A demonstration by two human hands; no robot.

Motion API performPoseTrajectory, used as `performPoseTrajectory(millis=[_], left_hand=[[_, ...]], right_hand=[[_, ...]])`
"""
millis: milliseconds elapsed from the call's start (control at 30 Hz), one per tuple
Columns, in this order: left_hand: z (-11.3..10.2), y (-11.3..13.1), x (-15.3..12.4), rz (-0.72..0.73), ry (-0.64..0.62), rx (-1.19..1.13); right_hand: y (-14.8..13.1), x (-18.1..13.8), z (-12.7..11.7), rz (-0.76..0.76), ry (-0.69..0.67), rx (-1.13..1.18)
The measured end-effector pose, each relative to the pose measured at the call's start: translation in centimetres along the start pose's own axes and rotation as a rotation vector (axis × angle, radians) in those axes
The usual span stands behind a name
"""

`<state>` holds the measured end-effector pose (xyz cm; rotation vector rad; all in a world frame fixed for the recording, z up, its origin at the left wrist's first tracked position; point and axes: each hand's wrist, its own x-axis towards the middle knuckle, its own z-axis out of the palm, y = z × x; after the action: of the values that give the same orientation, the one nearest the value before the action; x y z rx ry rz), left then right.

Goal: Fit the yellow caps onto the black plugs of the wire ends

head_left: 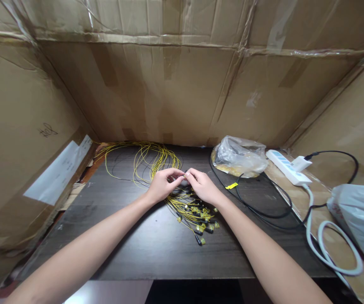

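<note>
A bundle of thin yellow cables (156, 162) lies on the dark table (131, 249), looping toward the back left. Their black and yellow-tagged ends (200, 217) fan out at the centre. My left hand (163, 183) and my right hand (202, 185) meet above the bundle. Both are closed in a pinch on a small cable end between their fingertips.
Cardboard walls (182, 93) close in the table on the back and both sides. A clear plastic bag (238, 156) lies at the back right. Beside it are a white power strip (287, 166), a black cord (264, 207), a white cord (330, 253) and a white bag (359, 219).
</note>
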<state>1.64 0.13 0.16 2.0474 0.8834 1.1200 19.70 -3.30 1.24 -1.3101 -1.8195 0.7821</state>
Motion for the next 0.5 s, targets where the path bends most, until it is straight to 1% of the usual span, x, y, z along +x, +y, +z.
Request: performPoseTrajectory(millis=[200, 400, 500], left_hand=[[-0.07, -0.11, -0.06, -0.047, 0.001, -0.057], [-0.13, -0.41, 0.01, -0.086, -0.029, -0.099], [-0.10, -0.37, -0.01, -0.076, -0.020, -0.088]], right_hand=[[0.13, 0.03, 0.02, -0.011, -0.001, -0.015], [0.10, -0.05, -0.03, -0.039, -0.002, -0.026], [0.11, -0.02, 0.03, -0.033, -0.009, -0.007]])
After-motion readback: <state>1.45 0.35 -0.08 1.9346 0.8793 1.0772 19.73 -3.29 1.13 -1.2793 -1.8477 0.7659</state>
